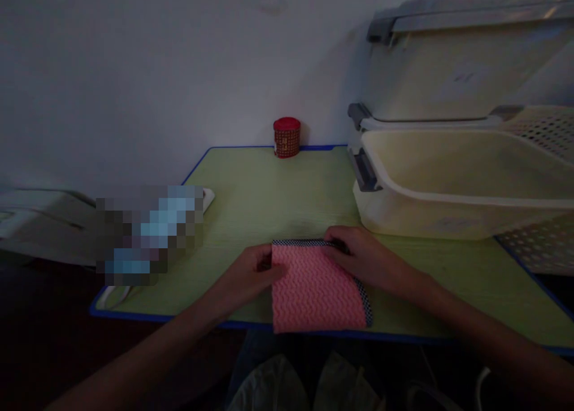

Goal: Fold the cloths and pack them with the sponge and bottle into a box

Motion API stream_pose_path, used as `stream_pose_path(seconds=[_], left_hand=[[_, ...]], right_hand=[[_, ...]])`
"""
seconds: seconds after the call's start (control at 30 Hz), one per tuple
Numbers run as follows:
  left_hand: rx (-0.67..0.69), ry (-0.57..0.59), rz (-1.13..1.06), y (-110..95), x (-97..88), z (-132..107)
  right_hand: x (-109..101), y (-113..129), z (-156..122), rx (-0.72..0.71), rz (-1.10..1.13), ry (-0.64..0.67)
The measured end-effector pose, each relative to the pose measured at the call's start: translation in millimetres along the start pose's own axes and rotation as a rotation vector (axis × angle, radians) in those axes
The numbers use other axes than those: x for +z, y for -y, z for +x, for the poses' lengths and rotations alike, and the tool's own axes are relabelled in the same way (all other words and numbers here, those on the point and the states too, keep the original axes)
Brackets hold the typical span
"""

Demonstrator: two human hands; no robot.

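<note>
A pink cloth (318, 291) with a wavy texture and a dark checkered border lies folded at the front edge of the table. My left hand (258, 273) grips its left edge, thumb on top and the other fingers behind the cloth. At the upper right corner my right hand (356, 252) pinches the checkered border, its thumb over the front; some of its fingertips are hidden. The cloth's lower edge reaches over the table's blue rim.
A green tabletop (251, 207) carries a red-lidded canister (287, 139) by the wall. To the right stands a cream storage bin (426, 213) with its lid raised, near a perforated basket (538, 243). A pixelated object (156, 234) lies at the left.
</note>
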State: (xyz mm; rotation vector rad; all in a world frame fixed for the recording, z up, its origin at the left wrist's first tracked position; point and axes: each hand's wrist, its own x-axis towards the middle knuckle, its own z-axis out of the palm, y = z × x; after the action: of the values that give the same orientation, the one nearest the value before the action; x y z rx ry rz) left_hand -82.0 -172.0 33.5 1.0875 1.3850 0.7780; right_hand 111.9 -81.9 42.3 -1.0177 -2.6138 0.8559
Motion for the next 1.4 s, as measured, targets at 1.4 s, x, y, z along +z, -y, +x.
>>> stream_pose_path(seconds=[1.4], left_hand=[[0.066,-0.092,0.475,-13.2,-22.1,28.0]], right_hand=[[8.2,-0.7,-0.9,0.002,-0.353,-0.056]])
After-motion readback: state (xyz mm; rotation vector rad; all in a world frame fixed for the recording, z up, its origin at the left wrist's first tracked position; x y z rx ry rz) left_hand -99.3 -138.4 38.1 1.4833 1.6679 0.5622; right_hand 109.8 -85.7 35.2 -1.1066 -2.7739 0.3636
